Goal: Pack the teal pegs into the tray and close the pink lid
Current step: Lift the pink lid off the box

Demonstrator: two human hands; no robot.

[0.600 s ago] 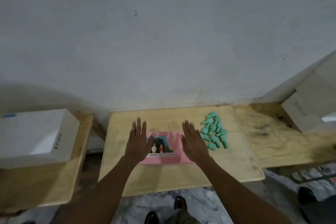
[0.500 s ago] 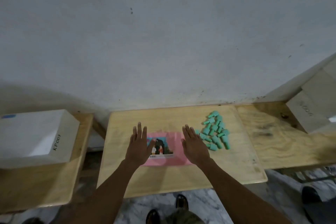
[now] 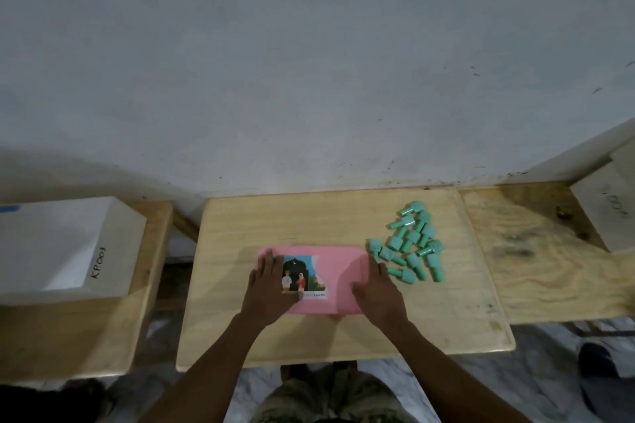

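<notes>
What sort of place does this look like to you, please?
Probably a plain workshop or packing station rather than a home: bare plywood tables stand against a scuffed, unpainted wall, with a white box hand-labelled KP003 on the side bench and a batch of teal pegs awaiting packing.

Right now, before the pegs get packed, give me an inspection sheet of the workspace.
Surface: wooden table, bare at the back and front.
Job's things: pink lid shut, flat on the table; teal pegs piled loose to its right, none packed.
Clutter: nothing seen on the table.
Grippers: left hand flat on the lid's left edge; right hand flat on its right edge; both empty.
Cables: nothing seen.
Surroundings: white box marked KP003 on the left bench; another box at right; grey wall behind.
</notes>
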